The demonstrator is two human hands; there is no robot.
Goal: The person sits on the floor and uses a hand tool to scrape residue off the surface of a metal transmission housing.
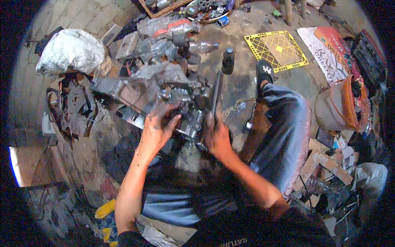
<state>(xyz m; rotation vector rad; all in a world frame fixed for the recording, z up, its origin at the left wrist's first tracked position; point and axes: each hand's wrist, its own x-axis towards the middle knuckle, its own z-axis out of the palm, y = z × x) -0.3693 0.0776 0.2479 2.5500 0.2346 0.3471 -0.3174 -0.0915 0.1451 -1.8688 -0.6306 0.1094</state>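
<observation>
A greasy metal assembly (pixel 189 131) with grimy housings and a silver section lies in front of me, beside a battered grey-brown metal piece (pixel 127 92). My left hand (pixel 160 127), dark with grime, has its fingers curled at the assembly; what they grip, if anything, is hidden. To its right, my right hand (pixel 218 138) is closed round a long dark bar (pixel 217 90) standing nearly upright; its lower end is hidden. A dark bottle (pixel 228 59) stands just beyond the bar.
Plastic bottles (pixel 203 46) and scrap fill the back. A white sack (pixel 72 51) and torn dark piece (pixel 72 107) are left. A yellow crate-like grid (pixel 275 49), printed sheet (pixel 314 53), bucket (pixel 333 107) and cardboard scraps (pixel 333 164) lie right. My outstretched leg (pixel 284 136) runs beside my right hand.
</observation>
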